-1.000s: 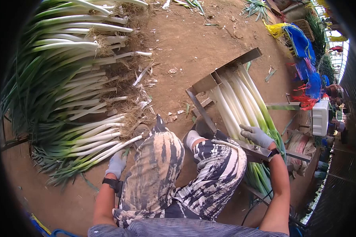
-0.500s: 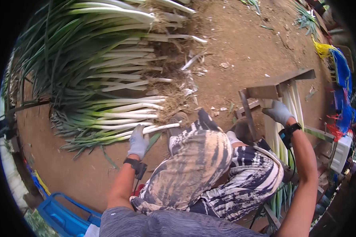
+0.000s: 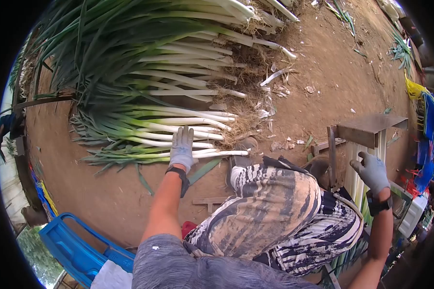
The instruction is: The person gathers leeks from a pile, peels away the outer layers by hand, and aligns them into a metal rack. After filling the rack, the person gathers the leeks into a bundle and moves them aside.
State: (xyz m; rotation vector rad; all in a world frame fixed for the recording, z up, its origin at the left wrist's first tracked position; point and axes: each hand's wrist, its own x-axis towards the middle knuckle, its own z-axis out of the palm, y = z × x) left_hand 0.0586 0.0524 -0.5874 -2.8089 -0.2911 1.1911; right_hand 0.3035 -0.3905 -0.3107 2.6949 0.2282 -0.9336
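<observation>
A large heap of long green onions [image 3: 178,122] lies on the dirt ground, green leaves to the left and white stalks with roots to the right. My left hand [image 3: 182,147], in a grey glove, rests spread over the lower stalks, fingers pointing up the frame. On the right, my right hand [image 3: 371,172], also gloved, is held with fingers apart above more white stalks [image 3: 354,180], which lie in a metal frame [image 3: 359,130] beside my knee. Nothing shows in its fingers.
A blue plastic crate [image 3: 70,253] stands at the lower left. Blue and yellow netting [image 3: 427,127] hangs at the right edge, above a white box [image 3: 413,215]. A loose stalk [image 3: 274,77] and root scraps lie on the dirt.
The view has shifted, so the scene sits further right. My left hand has moved up onto the stalks with its fingers spread. My right hand has drawn back from the metal frame's plate, fingers opened.
</observation>
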